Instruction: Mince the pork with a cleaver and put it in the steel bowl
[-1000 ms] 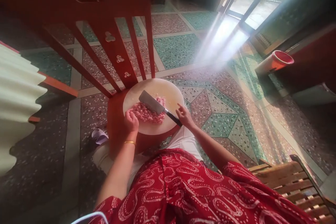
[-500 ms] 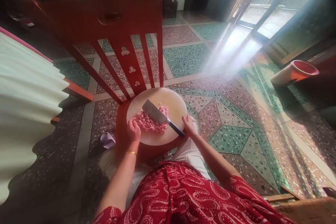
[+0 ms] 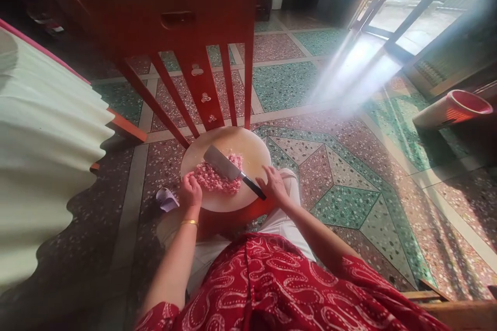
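On the terrazzo floor, patterned in green and reddish panels with pale borders, stands a red wooden chair whose slatted back rises at the far side of the seat. To the left hangs a pale, wavy-edged cloth, and a red bucket lies on its side well apart at the right, near the bright doorway. A round pale cutting board rests on the chair seat, filling most of it. At the middle of the board is a heap of pink minced meat. A cleaver lies flat across the heap, its broad blade over the meat toward the far left and its dark handle pointing to the near right edge of the board. The left hand sits at the near left edge of the board, its fingers curled narrow against the rim of the meat heap; whether they pinch any meat cannot be told. A gold bangle circles that wrist. The right hand rests at the near right edge of the board, just beside the end of the cleaver's handle, fingers loosely spread and holding nothing. A small pale purple scrap lies on the floor just left of the chair.
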### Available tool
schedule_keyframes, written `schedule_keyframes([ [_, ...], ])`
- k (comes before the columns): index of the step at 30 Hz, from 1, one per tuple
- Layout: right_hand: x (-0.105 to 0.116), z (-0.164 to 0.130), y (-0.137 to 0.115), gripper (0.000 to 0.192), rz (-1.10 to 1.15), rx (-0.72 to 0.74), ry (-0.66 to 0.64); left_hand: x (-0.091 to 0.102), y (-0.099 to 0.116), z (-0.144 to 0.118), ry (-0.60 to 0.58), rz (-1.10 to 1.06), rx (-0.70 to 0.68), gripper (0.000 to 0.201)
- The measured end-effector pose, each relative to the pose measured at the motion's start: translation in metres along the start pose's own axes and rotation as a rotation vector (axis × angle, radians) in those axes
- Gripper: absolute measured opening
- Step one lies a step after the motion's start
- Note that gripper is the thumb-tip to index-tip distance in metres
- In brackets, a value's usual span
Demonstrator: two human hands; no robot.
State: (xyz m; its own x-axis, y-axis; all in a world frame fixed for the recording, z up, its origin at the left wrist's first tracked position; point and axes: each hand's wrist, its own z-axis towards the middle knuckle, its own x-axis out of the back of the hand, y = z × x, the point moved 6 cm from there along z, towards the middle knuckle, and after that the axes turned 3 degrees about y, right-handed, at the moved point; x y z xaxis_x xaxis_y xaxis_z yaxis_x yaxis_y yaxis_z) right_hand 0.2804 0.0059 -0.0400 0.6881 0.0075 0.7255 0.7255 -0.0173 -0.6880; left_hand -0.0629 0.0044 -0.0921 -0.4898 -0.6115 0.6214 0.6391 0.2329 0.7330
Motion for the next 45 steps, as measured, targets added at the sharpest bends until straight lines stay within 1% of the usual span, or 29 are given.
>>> schedule_keyframes([
  [1, -0.006, -0.005, -0.007, 0.048, 0.036, 0.001, -0.127, 0.001, 0.002, -0.001, 0.001, 0.0, 0.009, 0.03],
  [2, -0.014, -0.01, -0.011, 0.041, 0.096, -0.041, -0.282, 0.002, 0.004, -0.001, 0.003, -0.002, 0.018, 0.03],
  [4, -0.029, -0.017, -0.019, 0.034, 0.276, -0.204, -0.569, 0.004, 0.007, -0.003, 0.009, -0.011, 0.024, 0.031],
  [5, -0.033, -0.018, -0.023, 0.033, 0.367, -0.286, -0.668, 0.005, 0.008, -0.003, 0.015, -0.019, 0.017, 0.031],
  [6, -0.036, -0.016, -0.028, 0.03, 0.43, -0.344, -0.737, 0.006, 0.009, -0.004, 0.017, -0.028, 0.003, 0.031],
  [7, -0.037, -0.013, -0.032, 0.025, 0.444, -0.363, -0.77, 0.007, 0.01, -0.004, 0.022, -0.038, -0.012, 0.032],
  [8, -0.037, -0.008, -0.037, 0.02, 0.408, -0.346, -0.777, 0.008, 0.011, -0.005, 0.03, -0.049, -0.029, 0.032],
  [10, -0.032, 0.0, -0.047, 0.011, 0.265, -0.255, -0.746, 0.011, 0.012, -0.006, 0.052, -0.065, -0.064, 0.033],
  [11, -0.026, 0.001, -0.054, 0.01, 0.174, -0.175, -0.698, 0.013, 0.012, -0.006, 0.061, -0.068, -0.078, 0.033],
  [12, -0.019, 0.001, -0.061, 0.013, 0.087, -0.075, -0.629, 0.013, 0.013, -0.007, 0.06, -0.069, -0.091, 0.033],
  [15, 0.014, -0.011, -0.093, 0.04, -0.1, 0.268, -0.39, 0.016, 0.015, -0.008, 0.047, -0.065, -0.093, 0.032],
  [17, 0.038, -0.023, -0.113, 0.052, -0.118, 0.432, -0.257, 0.017, 0.015, -0.008, 0.054, -0.067, -0.077, 0.032],
  [19, 0.054, -0.03, -0.126, 0.054, -0.081, 0.517, -0.145, 0.018, 0.016, -0.007, 0.068, -0.071, -0.063, 0.033],
  [20, 0.057, -0.032, -0.128, 0.054, -0.061, 0.541, -0.093, 0.017, 0.015, -0.007, 0.066, -0.076, -0.061, 0.034],
  [22, 0.049, -0.032, -0.121, 0.054, -0.049, 0.528, -0.039, 0.016, 0.014, -0.007, 0.059, -0.082, -0.063, 0.034],
  [23, 0.038, -0.032, -0.112, 0.053, -0.068, 0.488, -0.063, 0.015, 0.013, -0.007, 0.056, -0.084, -0.066, 0.034],
  [25, 0.01, -0.031, -0.089, 0.054, -0.15, 0.368, -0.205, 0.015, 0.012, -0.007, 0.058, -0.082, -0.075, 0.033],
  [27, -0.007, -0.032, -0.072, 0.054, -0.224, 0.261, -0.339, 0.016, 0.012, -0.007, 0.061, -0.079, -0.084, 0.034],
  [28, -0.007, -0.033, -0.069, 0.053, -0.235, 0.234, -0.361, 0.016, 0.013, -0.008, 0.046, -0.079, -0.093, 0.034],
  [29, -0.001, -0.033, -0.071, 0.052, -0.228, 0.229, -0.343, 0.015, 0.013, -0.008, 0.031, -0.08, -0.1, 0.034],
  [32, 0.029, -0.032, -0.092, 0.05, -0.153, 0.302, -0.173, 0.014, 0.013, -0.008, 0.01, -0.08, -0.105, 0.034],
  [34, 0.041, -0.032, -0.099, 0.052, -0.119, 0.343, -0.069, 0.014, 0.012, -0.008, 0.04, -0.08, -0.089, 0.034],
  [35, 0.039, -0.031, -0.097, 0.052, -0.124, 0.337, -0.058, 0.014, 0.012, -0.008, 0.042, -0.082, -0.087, 0.034],
  [36, 0.033, -0.031, -0.092, 0.052, -0.147, 0.311, -0.088, 0.013, 0.012, -0.008, 0.042, -0.083, -0.086, 0.033],
  [38, 0.015, -0.028, -0.076, 0.052, -0.222, 0.223, -0.217, 0.013, 0.013, -0.008, 0.05, -0.081, -0.084, 0.033],
  [40, 0.008, -0.027, -0.068, 0.051, -0.256, 0.154, -0.307, 0.013, 0.015, -0.007, 0.045, -0.073, -0.085, 0.033],
  [41, 0.013, -0.025, -0.07, 0.05, -0.243, 0.149, -0.295, 0.013, 0.017, -0.007, 0.038, -0.071, -0.086, 0.033],
  [42, 0.021, -0.024, -0.075, 0.05, -0.214, 0.162, -0.252, 0.013, 0.018, -0.007, 0.032, -0.072, -0.087, 0.033],
  [45, 0.045, -0.023, -0.097, 0.051, -0.1, 0.245, -0.089, 0.013, 0.02, -0.006, 0.031, -0.084, -0.081, 0.033],
])
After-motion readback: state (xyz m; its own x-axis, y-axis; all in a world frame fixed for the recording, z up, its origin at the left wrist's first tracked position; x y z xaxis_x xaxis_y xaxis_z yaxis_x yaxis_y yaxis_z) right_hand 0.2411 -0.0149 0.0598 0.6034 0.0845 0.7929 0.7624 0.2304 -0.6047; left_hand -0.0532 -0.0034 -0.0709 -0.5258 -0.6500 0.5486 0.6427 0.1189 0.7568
